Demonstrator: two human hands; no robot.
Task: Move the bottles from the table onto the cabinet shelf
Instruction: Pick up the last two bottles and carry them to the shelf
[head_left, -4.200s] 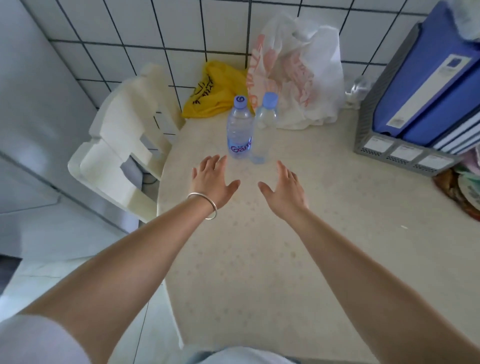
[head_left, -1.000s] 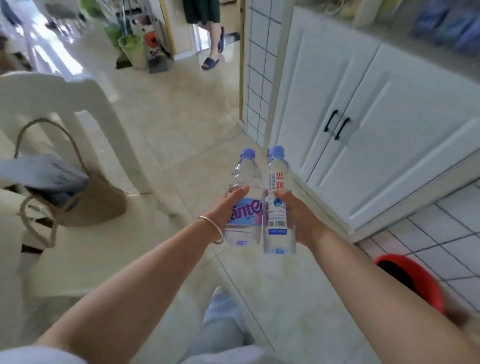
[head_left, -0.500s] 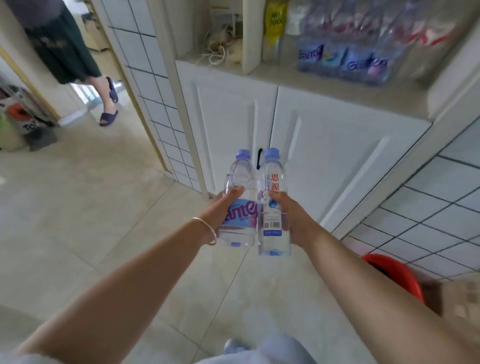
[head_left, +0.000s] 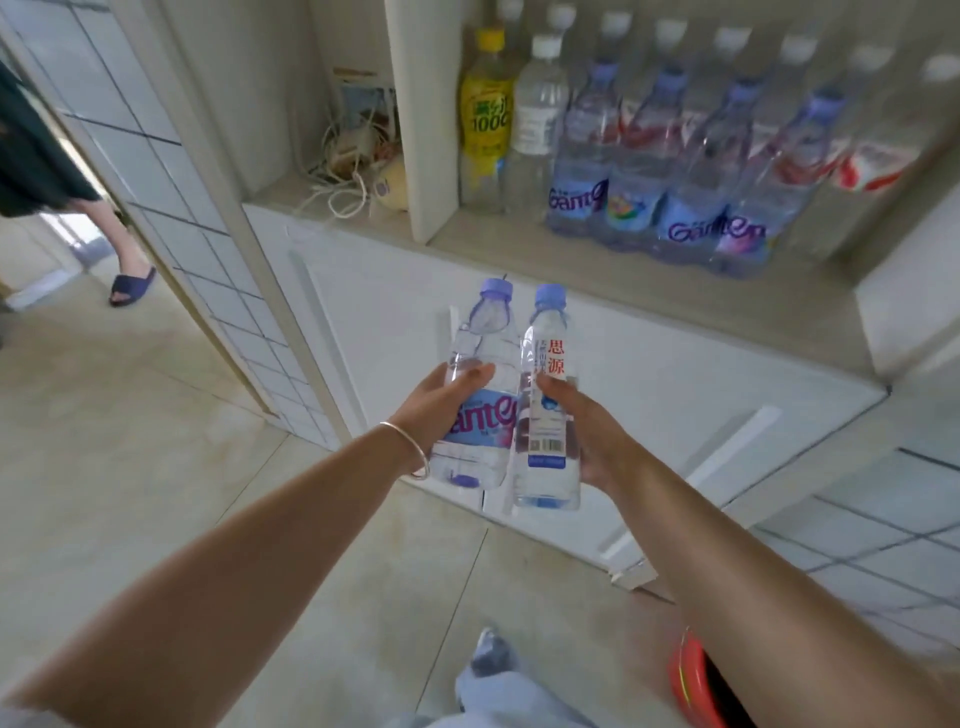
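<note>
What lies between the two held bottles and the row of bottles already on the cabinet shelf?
In the head view, only the bare front strip of the shelf and the closed white cabinet door beneath separate the held bottles from the shelf row.

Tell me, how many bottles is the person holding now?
2. The left hand holds the bottle with the blue label, and the right hand holds the bottle with red characters. Both are upright, before the cabinet shelf.

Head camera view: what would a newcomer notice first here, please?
First, the two clear bottles with blue caps held upright side by side at centre: one in the left hand, one in the right hand. Behind them, a cabinet shelf holds a row of similar bottles and one yellow bottle.
</note>
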